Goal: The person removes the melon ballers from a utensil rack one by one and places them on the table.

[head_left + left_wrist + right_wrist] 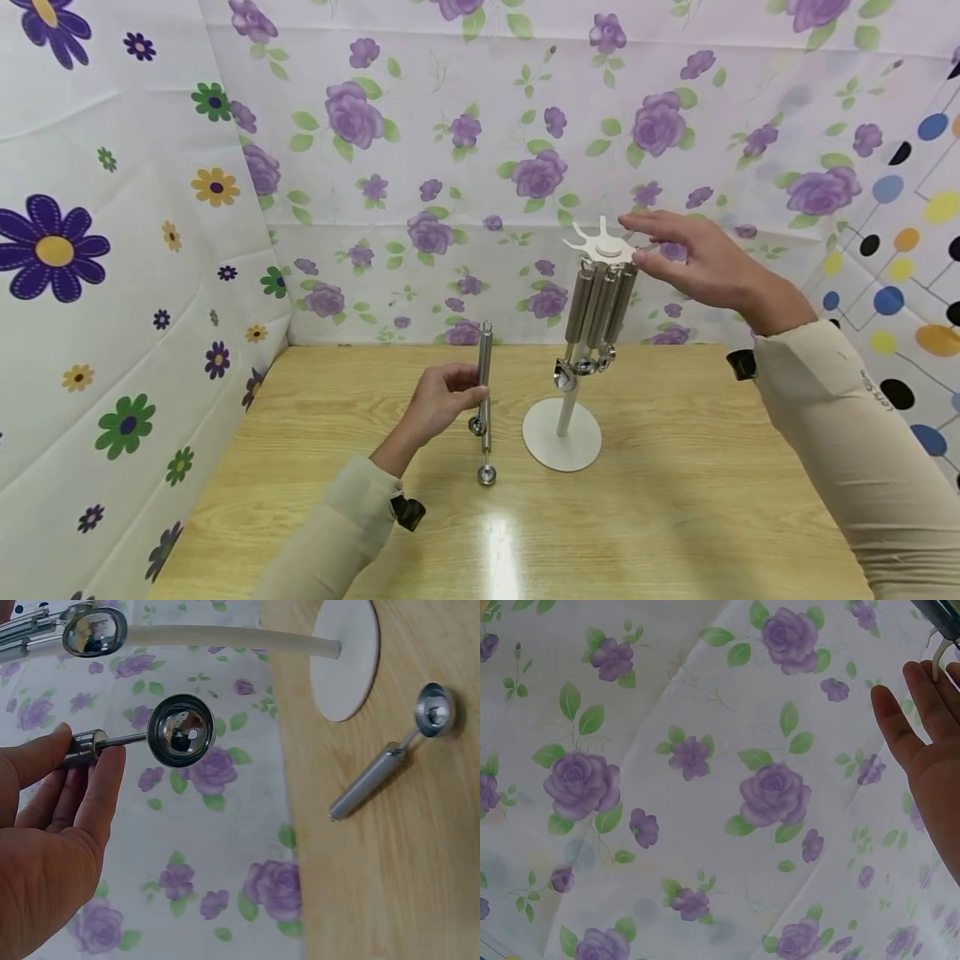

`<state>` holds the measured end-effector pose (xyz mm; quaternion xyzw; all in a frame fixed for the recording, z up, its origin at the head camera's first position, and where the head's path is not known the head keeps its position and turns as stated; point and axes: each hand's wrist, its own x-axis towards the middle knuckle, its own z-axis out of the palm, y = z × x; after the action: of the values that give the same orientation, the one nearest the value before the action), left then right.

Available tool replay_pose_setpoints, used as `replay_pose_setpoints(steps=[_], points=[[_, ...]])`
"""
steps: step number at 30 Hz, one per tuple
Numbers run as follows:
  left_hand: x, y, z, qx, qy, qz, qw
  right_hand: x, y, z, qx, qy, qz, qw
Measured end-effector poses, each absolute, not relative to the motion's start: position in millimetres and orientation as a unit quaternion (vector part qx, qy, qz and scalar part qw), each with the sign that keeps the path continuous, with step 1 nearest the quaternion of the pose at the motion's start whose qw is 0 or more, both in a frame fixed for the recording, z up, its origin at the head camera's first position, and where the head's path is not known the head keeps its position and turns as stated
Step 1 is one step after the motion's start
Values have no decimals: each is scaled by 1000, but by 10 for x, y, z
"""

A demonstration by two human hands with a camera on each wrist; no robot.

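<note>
My left hand (442,404) grips a metal melon baller (180,731) by its handle, with the round bowl hanging below in the head view. A second melon baller (367,780) lies on the table beneath it. To the right stands a white rack (603,246) with curved hooks around its top. Several metal scoops (600,308) hang from it by their handle ends. At the rack's top right edge, my right hand (697,258) has its fingers extended and thumb apart, around the hooks there. The right wrist view shows a white hook against those fingers.
The rack's round white base (562,454) rests on the wooden table (675,500). Flowered cloth (450,167) hangs behind the table, with a daisy-patterned cloth (135,333) at the left and a dotted one (892,267) at the right.
</note>
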<state>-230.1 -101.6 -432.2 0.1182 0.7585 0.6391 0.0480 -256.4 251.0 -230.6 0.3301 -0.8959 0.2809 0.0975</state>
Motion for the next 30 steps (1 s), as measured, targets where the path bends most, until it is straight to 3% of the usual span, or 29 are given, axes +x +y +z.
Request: replay_pose_setpoints(steps=[9, 30], points=[[-2254, -1066, -4566, 93, 753, 648, 65, -2514, 2579, -2353, 332, -891, 289, 108], [-2293, -1079, -4889, 30, 772, 634, 44, -2487, 2528, -2392, 305, -895, 294, 136]])
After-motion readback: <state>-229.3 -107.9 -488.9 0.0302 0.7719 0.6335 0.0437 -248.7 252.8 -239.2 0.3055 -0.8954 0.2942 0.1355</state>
